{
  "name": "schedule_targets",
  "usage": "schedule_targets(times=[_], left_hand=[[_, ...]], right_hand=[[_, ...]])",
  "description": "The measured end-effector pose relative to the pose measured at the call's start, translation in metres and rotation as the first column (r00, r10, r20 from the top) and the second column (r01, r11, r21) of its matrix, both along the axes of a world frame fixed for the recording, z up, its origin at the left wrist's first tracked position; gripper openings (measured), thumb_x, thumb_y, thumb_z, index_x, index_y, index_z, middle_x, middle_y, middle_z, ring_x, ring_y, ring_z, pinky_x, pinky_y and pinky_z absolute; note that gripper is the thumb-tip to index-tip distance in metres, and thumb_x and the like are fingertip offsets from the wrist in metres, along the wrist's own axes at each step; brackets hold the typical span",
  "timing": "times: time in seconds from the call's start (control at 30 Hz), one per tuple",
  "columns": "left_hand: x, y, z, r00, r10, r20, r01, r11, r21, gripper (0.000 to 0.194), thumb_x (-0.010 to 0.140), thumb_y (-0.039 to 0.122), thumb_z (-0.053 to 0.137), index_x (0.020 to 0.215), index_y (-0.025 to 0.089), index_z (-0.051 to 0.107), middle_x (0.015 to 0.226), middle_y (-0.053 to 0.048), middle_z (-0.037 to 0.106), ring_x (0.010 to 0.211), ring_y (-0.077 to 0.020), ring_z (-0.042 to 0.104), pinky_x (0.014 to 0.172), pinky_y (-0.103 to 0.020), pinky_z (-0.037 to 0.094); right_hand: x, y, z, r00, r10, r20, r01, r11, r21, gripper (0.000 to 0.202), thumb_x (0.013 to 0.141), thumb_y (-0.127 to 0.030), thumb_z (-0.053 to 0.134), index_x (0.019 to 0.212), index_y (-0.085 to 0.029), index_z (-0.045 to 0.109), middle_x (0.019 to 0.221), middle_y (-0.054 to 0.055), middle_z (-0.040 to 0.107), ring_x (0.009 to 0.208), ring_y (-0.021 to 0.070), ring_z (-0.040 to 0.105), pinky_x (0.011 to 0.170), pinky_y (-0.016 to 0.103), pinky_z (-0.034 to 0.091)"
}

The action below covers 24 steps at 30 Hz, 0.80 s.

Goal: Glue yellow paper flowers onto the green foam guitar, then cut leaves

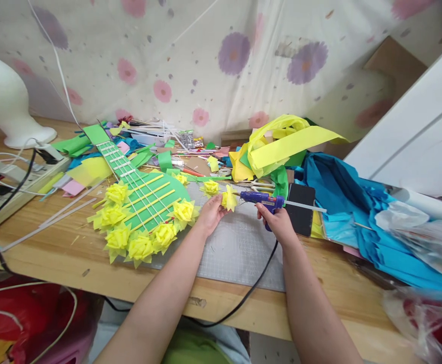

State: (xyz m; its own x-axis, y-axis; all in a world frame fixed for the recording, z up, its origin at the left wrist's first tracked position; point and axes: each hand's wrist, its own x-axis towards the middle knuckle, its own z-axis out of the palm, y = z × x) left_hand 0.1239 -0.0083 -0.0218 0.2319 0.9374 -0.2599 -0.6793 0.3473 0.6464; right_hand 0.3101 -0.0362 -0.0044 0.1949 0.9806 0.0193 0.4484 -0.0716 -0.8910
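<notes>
Both forearms reach forward over the near edge of the bench and angle toward each other, bringing the two hands close together above the far part of the grey cutting mat. The left hand comes in over the mat's middle, its thumb and fingertips pinched together on a yellow paper flower, which it holds up facing right. The right hand, over the mat's right side, is curled around the handle of a blue glue gun, its wrist bent so that the nozzle points left at the held flower; whether the tip touches the petals I cannot tell. A pale glue stick juts from the back of the gun, past the mat's right edge, and a black cord drops from the handle across the mat's near right part. Another yellow flower sits at the mat's far side, just beyond the left hand. The green paper guitar, ringed with yellow flowers along its lower body, overlaps the mat's left side. To the mat's right lie a black flat slab and crumpled blue paper.
</notes>
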Motion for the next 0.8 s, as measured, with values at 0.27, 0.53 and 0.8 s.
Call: schedule_targets(times=[0.27, 0.53, 0.8], left_hand=[[0.0000, 0.0006, -0.0001, 1.000, -0.001, -0.025, 0.001, 1.000, -0.001, 0.021, 0.075, 0.032, 0.065, 0.083, 0.014, 0.062, 0.080, -0.006, 0.066, 0.080, -0.0157, 0.062, 0.080, -0.032, 0.048], [0.0004, 0.0011, -0.0019, 1.000, 0.011, -0.016, -0.011, 1.000, 0.005, 0.019, 0.076, 0.031, 0.064, 0.084, 0.014, 0.063, 0.082, -0.005, 0.066, 0.071, -0.0122, 0.060, 0.078, -0.030, 0.049], [0.0001, 0.0001, 0.0010, 1.000, 0.016, 0.001, -0.016, 1.000, 0.007, 0.020, 0.074, 0.033, 0.065, 0.083, 0.014, 0.063, 0.080, -0.004, 0.066, 0.070, -0.0108, 0.060, 0.079, -0.029, 0.049]], right_hand=[[0.0013, 0.0003, -0.0010, 1.000, 0.023, -0.005, -0.024, 1.000, -0.013, 0.049, 0.066, -0.062, 0.057, 0.049, -0.017, 0.052, 0.045, 0.001, 0.049, 0.041, 0.0095, 0.043, 0.044, 0.024, 0.036], [-0.0002, -0.0032, 0.0036, 0.994, 0.106, -0.038, -0.107, 0.994, -0.006, 0.049, 0.066, -0.062, 0.058, 0.050, -0.017, 0.050, 0.047, 0.001, 0.048, 0.042, 0.0089, 0.041, 0.043, 0.023, 0.035], [0.0032, -0.0040, 0.0029, 0.983, 0.162, -0.090, -0.164, 0.987, -0.007, 0.047, 0.065, -0.061, 0.061, 0.052, -0.017, 0.051, 0.050, 0.001, 0.049, 0.044, 0.0084, 0.041, 0.044, 0.023, 0.035]])
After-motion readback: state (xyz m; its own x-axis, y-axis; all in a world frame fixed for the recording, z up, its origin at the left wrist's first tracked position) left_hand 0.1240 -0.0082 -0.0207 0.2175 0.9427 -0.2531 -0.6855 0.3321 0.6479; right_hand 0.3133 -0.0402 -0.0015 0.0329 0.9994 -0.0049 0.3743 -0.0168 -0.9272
